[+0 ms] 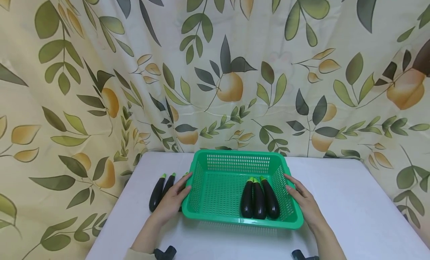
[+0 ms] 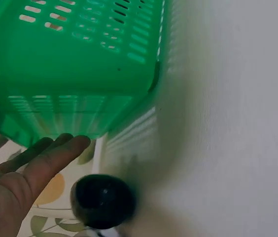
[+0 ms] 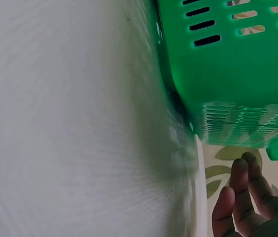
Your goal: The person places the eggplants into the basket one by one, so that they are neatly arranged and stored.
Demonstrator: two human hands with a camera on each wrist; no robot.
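A green plastic basket [image 1: 218,217] with slotted walls is in the middle of the head view. Three dark eggplants [image 1: 258,202] lie side by side in its right part, green stems pointing away. My left hand [image 1: 173,200] is at the basket's left rim, its fingers extended; in the left wrist view the fingers [image 2: 55,160] reach along the outer wall. On the opposite side, my right hand [image 1: 304,200] has its fingertips at the right rim. Its fingers [image 3: 242,192] look loosely bent in the right wrist view, where contact with the basket is hard to tell.
More eggplants [image 1: 157,192] lie on the white table [image 1: 339,200] left of the basket, one of them mostly hidden behind my left hand and the rim. A leaf-and-fruit patterned curtain [image 1: 231,121] hangs behind the table and down its left side.
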